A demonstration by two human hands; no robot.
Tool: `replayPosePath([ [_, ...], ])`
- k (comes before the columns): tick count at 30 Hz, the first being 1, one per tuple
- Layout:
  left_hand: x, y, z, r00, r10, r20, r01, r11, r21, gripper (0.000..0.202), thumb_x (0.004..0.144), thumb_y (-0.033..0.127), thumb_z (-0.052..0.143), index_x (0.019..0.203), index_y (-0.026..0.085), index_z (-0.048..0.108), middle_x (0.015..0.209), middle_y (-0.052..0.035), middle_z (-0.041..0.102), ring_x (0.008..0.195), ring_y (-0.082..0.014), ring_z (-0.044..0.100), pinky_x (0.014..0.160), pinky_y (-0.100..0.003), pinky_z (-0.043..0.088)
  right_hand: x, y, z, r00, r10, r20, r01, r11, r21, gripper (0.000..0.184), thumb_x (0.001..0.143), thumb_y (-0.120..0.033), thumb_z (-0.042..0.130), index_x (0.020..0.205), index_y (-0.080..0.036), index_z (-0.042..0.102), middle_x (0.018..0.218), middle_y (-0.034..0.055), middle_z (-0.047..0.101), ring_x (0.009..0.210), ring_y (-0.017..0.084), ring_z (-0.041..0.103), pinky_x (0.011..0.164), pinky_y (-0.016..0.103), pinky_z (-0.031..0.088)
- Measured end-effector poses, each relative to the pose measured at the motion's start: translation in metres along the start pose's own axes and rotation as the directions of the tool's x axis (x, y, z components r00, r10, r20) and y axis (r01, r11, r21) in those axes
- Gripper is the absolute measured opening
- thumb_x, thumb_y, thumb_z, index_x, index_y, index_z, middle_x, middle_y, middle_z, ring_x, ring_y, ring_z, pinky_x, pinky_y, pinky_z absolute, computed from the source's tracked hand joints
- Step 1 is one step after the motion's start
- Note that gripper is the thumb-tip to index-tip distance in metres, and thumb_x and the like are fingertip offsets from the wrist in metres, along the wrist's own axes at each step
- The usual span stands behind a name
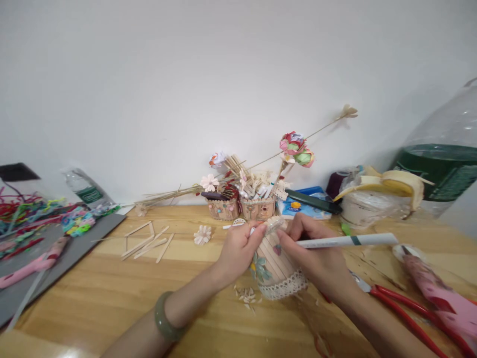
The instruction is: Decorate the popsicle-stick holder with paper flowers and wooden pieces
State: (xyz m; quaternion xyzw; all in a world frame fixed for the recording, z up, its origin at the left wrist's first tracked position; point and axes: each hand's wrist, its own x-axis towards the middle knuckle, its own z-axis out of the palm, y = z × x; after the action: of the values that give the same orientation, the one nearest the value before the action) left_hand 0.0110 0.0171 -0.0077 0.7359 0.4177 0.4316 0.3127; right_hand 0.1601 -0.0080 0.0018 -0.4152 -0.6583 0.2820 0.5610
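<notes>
A small pot made of wooden craft sticks (278, 253) is tilted between my hands. White lace rings its lower end, and painted leaves and a strawberry decorate its side. My left hand (236, 251) is closed on the pot's left upper edge, with a small white piece by the fingertips that I cannot make out. A white marker (343, 241) with a dark green band lies in my closed right hand (316, 253), its back end pointing right. The marker's tip is hidden behind the fingers. My right fingers also rest close to the pot's right side; whether they touch it I cannot tell.
Wooden sticks (147, 242) and a pale flower (202, 234) lie at left. Two decorated holders (257, 209) with paper flowers stand behind. Red-handled pliers (406, 303), a pink glue gun (439, 293), a banana peel (395, 181) and a large bottle (439, 164) occupy the right.
</notes>
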Motion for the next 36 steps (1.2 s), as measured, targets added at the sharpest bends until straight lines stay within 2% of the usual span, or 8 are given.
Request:
replayPosePath([
  [3, -0.0001, -0.0002, -0.0003, 1.000, 0.004, 0.007, -0.004, 1.000, 0.003, 0.037, 0.088, 0.039, 0.037, 0.062, 0.016, 0.050, 0.054, 0.0035, 0.045, 0.052, -0.0094, 0.038, 0.051, -0.022, 0.030, -0.0001, 0.0009, 0.0003, 1.000, -0.001, 0.004, 0.001, 0.999, -0.033, 0.028, 0.078, -0.021, 0.055, 0.059, -0.022, 0.036, 0.051, -0.0059, 0.044, 0.048, 0.010, 0.046, 0.046, 0.022, 0.032],
  [10, -0.0007, -0.0032, 0.0004, 1.000, 0.013, -0.004, -0.013, 1.000, 0.010, 0.036, 0.088, 0.040, 0.039, 0.059, 0.018, 0.043, 0.053, 0.0049, 0.041, 0.052, -0.0091, 0.037, 0.052, -0.022, 0.029, -0.0010, -0.0005, -0.0004, 0.999, -0.044, -0.021, 0.042, 0.996, -0.085, 0.029, 0.076, -0.018, 0.055, 0.057, -0.022, 0.032, 0.052, -0.0061, 0.035, 0.048, 0.009, 0.033, 0.045, 0.023, 0.027],
  [25, 0.0003, -0.0015, 0.0002, 1.000, -0.007, 0.004, 0.007, 1.000, -0.009, 0.035, 0.087, 0.037, 0.040, 0.057, 0.019, 0.037, 0.052, 0.0061, 0.034, 0.051, -0.0090, 0.034, 0.053, -0.023, 0.027, -0.0014, -0.0006, 0.0009, 0.995, -0.098, 0.004, 0.098, 0.984, -0.151, 0.029, 0.079, -0.018, 0.054, 0.059, -0.022, 0.034, 0.053, -0.0062, 0.036, 0.049, 0.009, 0.033, 0.046, 0.023, 0.028],
  [31, 0.0009, -0.0006, -0.0006, 1.000, -0.003, 0.010, 0.003, 1.000, 0.004, 0.037, 0.087, 0.039, 0.039, 0.056, 0.019, 0.035, 0.052, 0.0063, 0.032, 0.051, -0.0090, 0.032, 0.052, -0.023, 0.026, -0.0013, 0.0005, -0.0001, 0.998, -0.054, -0.017, 0.053, 0.996, -0.073, 0.027, 0.081, -0.019, 0.054, 0.061, -0.022, 0.036, 0.053, -0.0063, 0.042, 0.049, 0.009, 0.038, 0.044, 0.021, 0.029],
  [36, 0.0012, -0.0008, -0.0008, 1.000, -0.012, 0.010, 0.012, 1.000, 0.012, 0.035, 0.087, 0.039, 0.039, 0.057, 0.019, 0.038, 0.051, 0.0065, 0.033, 0.050, -0.0091, 0.033, 0.052, -0.023, 0.026, -0.0015, 0.0003, -0.0007, 0.994, -0.107, 0.008, 0.108, 0.986, -0.124, 0.029, 0.080, -0.018, 0.054, 0.060, -0.022, 0.034, 0.053, -0.0068, 0.036, 0.049, 0.008, 0.034, 0.045, 0.021, 0.028],
])
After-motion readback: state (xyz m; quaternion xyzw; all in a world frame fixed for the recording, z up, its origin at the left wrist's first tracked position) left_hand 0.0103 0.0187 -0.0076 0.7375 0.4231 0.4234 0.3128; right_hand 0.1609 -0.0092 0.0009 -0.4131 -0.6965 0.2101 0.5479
